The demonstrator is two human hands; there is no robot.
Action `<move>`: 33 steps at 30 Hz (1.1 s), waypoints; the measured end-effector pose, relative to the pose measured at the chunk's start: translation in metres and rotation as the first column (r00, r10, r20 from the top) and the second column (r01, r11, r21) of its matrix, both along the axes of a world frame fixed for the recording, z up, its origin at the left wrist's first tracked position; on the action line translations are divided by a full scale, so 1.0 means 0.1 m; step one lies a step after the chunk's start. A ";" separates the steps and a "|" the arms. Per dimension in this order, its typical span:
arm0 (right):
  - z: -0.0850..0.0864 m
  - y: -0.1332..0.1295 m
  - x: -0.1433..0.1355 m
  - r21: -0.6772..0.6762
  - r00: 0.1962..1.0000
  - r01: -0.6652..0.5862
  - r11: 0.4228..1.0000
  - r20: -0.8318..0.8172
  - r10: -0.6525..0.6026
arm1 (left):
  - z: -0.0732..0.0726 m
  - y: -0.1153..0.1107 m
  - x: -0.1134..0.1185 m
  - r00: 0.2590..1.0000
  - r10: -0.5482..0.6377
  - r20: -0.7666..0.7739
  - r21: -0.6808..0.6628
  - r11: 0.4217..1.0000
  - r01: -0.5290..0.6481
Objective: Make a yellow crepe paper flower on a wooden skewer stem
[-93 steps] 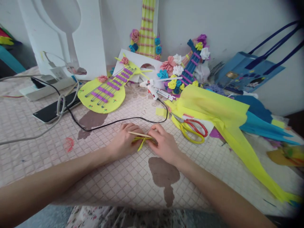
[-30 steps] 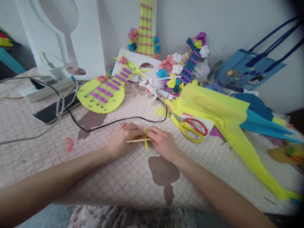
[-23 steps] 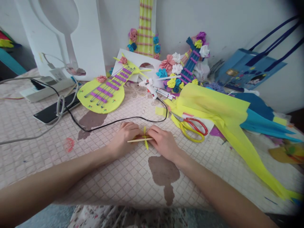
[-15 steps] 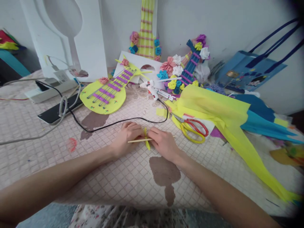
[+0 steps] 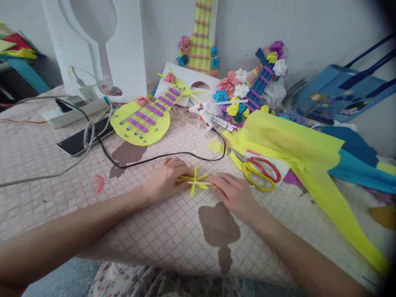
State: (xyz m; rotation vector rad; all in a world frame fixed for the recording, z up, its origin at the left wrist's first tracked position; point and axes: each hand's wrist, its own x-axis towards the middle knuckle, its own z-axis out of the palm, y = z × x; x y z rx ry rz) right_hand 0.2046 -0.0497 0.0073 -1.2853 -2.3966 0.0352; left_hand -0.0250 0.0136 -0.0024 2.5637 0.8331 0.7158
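Note:
A small yellow paper flower (image 5: 193, 190) with narrow petals is low over the table, between my two hands. My left hand (image 5: 171, 178) pinches it at its left side. Closed round a thin pale wooden stick (image 5: 199, 183) is my right hand (image 5: 232, 190); the stick's left end lies across the flower's middle and its other end pokes out to the right. My fingertips partly hide both pieces. Right of my right hand lie scissors (image 5: 261, 173) with one red and one yellow handle.
Ahead stands a white hot glue gun (image 5: 202, 115), its black cord curving across the quilted tablecloth (image 5: 148, 231). A yellow paper guitar (image 5: 142, 121), a phone (image 5: 82, 138) and a power strip (image 5: 72, 113) lie left. Yellow crepe paper (image 5: 293, 140) spreads right, before a blue bag (image 5: 337, 95).
The view has shifted slightly left. My right hand has drawn the stick to the right, away from my left hand, and more of the flower's petals show between them.

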 end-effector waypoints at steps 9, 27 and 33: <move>0.07 -0.11 -0.02 0.045 0.998 -0.046 0.998 0.039 0.044 | 0.04 -0.03 0.01 1.000 0.026 -0.018 -0.002 1.000 -0.026; 0.00 -0.09 -0.02 -0.047 0.997 -0.048 0.998 0.065 0.051 | 0.20 -0.11 -0.06 0.997 -0.057 -0.056 0.073 0.995 0.061; -0.01 -0.09 -0.01 -0.057 0.996 -0.039 0.998 0.073 0.043 | 0.22 -0.20 -0.01 0.977 -0.153 -0.147 0.167 0.970 0.177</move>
